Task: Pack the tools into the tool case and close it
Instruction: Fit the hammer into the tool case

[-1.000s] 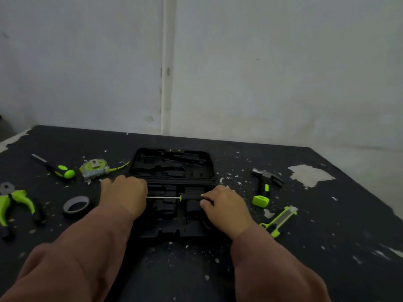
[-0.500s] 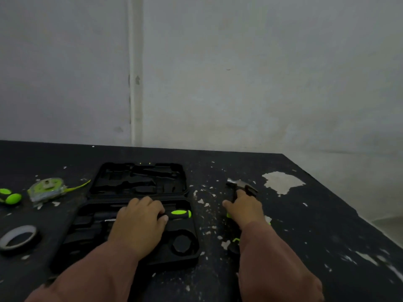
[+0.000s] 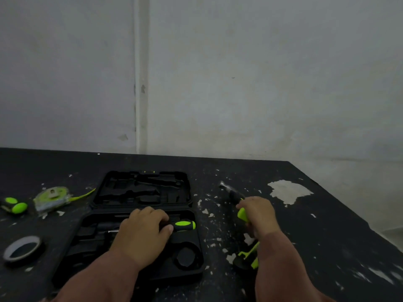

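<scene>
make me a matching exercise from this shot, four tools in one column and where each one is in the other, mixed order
Things:
1. green and black screwdriver
2. steel-headed hammer with green grip
3. grey roll of tape
4. green tape measure

Places:
A. lying flat on the black table, near left
B. gripped in the right hand
C. on the table left of the case lid, strip pulled out
D. in the near half of the black tool case, under the left hand

Pairs: 1-D, 2-B, 3-A, 4-C
</scene>
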Tool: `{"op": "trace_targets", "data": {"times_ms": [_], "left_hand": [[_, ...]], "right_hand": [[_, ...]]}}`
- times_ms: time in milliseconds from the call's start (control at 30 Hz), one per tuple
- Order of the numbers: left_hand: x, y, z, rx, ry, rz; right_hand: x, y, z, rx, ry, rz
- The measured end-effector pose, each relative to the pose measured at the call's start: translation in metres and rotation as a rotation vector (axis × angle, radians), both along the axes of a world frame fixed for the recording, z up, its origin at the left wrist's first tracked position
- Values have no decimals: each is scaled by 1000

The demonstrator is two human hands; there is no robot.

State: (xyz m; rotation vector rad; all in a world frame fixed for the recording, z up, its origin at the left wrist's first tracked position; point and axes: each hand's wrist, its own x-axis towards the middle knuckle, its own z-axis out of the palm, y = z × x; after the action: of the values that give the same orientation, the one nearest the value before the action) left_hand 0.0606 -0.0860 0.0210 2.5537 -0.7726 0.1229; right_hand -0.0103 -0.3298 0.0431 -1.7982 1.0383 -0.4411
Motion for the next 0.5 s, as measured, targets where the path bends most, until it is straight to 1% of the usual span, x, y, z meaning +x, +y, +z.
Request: {"op": "trace_targets", "data": {"times_ms": [67, 133, 200, 300, 400, 433, 500], "left_hand": [[-1, -2, 6, -39, 82, -9], [-4, -6, 13, -124, 158, -38], [-10, -12, 22, -229, 255, -88], [-23, -21, 38, -484, 449, -162], [-33, -23, 47, -790, 714, -211], [-35, -21, 48, -853, 768, -216], [-37, -18, 50, -929, 806, -230]], "right_hand": [[-8, 13, 9, 313, -208, -24], [-14, 33, 15, 454, -405, 55], [-20, 51, 21, 524, -554, 168], [-26, 78, 28, 629, -680, 345], [-28, 99, 26, 744, -765, 523], [-28, 105, 23, 784, -783, 575], [-29, 114, 18, 832, -793, 651]]}}
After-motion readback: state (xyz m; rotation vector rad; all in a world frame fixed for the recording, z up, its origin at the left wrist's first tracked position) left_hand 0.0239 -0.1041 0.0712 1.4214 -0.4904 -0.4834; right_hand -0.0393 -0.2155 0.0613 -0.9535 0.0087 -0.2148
